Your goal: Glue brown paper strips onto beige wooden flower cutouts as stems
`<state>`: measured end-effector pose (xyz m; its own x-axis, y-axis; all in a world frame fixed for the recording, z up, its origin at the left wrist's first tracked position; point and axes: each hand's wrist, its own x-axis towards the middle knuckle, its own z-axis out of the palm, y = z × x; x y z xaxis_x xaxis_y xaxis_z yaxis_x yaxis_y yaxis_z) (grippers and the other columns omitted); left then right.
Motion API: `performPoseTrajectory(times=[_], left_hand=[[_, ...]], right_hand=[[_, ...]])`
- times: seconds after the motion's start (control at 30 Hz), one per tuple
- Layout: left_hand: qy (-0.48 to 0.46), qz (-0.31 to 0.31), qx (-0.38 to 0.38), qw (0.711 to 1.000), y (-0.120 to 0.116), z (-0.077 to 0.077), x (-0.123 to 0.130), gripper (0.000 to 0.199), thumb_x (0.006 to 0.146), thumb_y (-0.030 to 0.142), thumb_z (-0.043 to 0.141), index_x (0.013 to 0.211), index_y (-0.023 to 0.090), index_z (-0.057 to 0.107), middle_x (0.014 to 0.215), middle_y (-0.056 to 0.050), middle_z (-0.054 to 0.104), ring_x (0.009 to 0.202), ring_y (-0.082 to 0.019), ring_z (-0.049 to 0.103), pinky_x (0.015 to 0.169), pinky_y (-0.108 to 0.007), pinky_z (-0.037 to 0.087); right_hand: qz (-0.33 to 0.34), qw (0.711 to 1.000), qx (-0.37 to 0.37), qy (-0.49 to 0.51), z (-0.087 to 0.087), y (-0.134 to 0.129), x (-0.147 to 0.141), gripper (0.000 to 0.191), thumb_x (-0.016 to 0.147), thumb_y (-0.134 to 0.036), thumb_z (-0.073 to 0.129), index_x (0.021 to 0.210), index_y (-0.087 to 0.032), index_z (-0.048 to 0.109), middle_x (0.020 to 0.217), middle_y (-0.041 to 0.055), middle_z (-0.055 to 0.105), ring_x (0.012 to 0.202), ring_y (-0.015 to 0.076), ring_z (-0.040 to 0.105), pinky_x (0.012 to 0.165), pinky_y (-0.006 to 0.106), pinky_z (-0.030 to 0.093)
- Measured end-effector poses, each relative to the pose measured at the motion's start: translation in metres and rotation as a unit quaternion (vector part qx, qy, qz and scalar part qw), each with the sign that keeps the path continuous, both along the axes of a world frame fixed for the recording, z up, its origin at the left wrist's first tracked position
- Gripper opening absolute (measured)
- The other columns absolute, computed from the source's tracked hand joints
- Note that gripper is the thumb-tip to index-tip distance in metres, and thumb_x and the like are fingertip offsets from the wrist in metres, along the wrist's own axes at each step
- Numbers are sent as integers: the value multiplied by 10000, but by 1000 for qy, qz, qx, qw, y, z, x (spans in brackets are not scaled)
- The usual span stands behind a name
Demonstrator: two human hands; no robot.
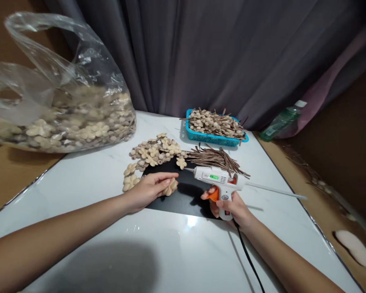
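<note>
Between the thumb and fingers of my left hand (152,188) is a cream flower piece (171,186), held over a black mat (173,208). My right hand (232,205) grips a white hot glue gun (218,178), with fingers at its orange trigger (213,194). The gun's nozzle points left, close to another cream flower (181,163) at the mat's far edge. A long glue stick (274,189) sticks out of the gun's back. Beyond my left hand lies a pile of flower and bead-like pieces (154,151). Brown stems (221,158) lie bundled behind the gun.
A clear plastic bag (94,69) full of similar pieces stands at the left. At the back, a blue basket (213,139) holds flowers with stems. A green bottle (280,122) lies tilted beyond the table's right edge. The gun's black cord (247,252) runs toward me across the white table (183,260).
</note>
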<state>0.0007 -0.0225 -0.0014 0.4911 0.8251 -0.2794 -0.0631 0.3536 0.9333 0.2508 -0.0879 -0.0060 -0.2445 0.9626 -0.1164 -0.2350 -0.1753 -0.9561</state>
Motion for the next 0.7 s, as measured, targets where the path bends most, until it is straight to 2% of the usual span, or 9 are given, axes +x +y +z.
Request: performPoseTrajectory(times=[0.07, 0.13, 0.23, 0.43, 0.57, 0.7], left_hand=[[26, 13, 40, 999, 0, -1, 1, 449, 743, 351, 712, 1138, 161, 615, 936, -74, 687, 813, -151, 639, 746, -279, 496], [42, 20, 63, 997, 0, -1, 1, 391, 725, 331, 732, 1060, 151, 642, 901, -68, 693, 779, -141, 636, 714, -258, 492], [46, 24, 54, 997, 0, -1, 0, 309, 691, 316, 758, 929, 138, 673, 874, -76, 714, 794, -157, 647, 733, -263, 500], [34, 64, 40, 997, 3, -2, 0, 299, 669, 310, 774, 901, 143, 684, 816, -46, 721, 722, -134, 645, 699, -247, 513], [11, 95, 10, 995, 3, 0, 2, 292, 656, 313, 781, 863, 133, 681, 774, -36, 711, 704, -128, 645, 717, -261, 528], [11, 95, 6, 995, 3, 1, 3, 269, 642, 306, 787, 819, 130, 683, 735, -23, 694, 671, -114, 628, 680, -242, 525]], right_hand=[[17, 999, 5, -32, 0, -1, 2, 298, 702, -365, 680, 894, -166, 568, 931, 97, 667, 501, 98, 487, 471, 265, 431], [31, 998, 11, -58, 0, -2, 4, 306, 729, -403, 662, 901, -164, 576, 923, 93, 658, 512, 101, 496, 479, 265, 445], [53, 995, 23, -83, -2, -5, 6, 292, 781, -429, 619, 912, -172, 573, 924, 87, 653, 531, 110, 516, 496, 266, 467], [91, 979, 90, -158, -4, -13, 10, 225, 876, -397, 509, 884, -188, 591, 887, 70, 631, 596, 140, 565, 530, 281, 507], [115, 941, 134, -290, -2, -15, 10, 281, 912, -395, 431, 870, -191, 620, 835, 65, 649, 628, 155, 587, 578, 280, 513], [121, 895, 199, -379, -1, -14, 7, 266, 910, -364, 439, 902, -199, 648, 718, 34, 642, 584, 143, 582, 544, 249, 483]])
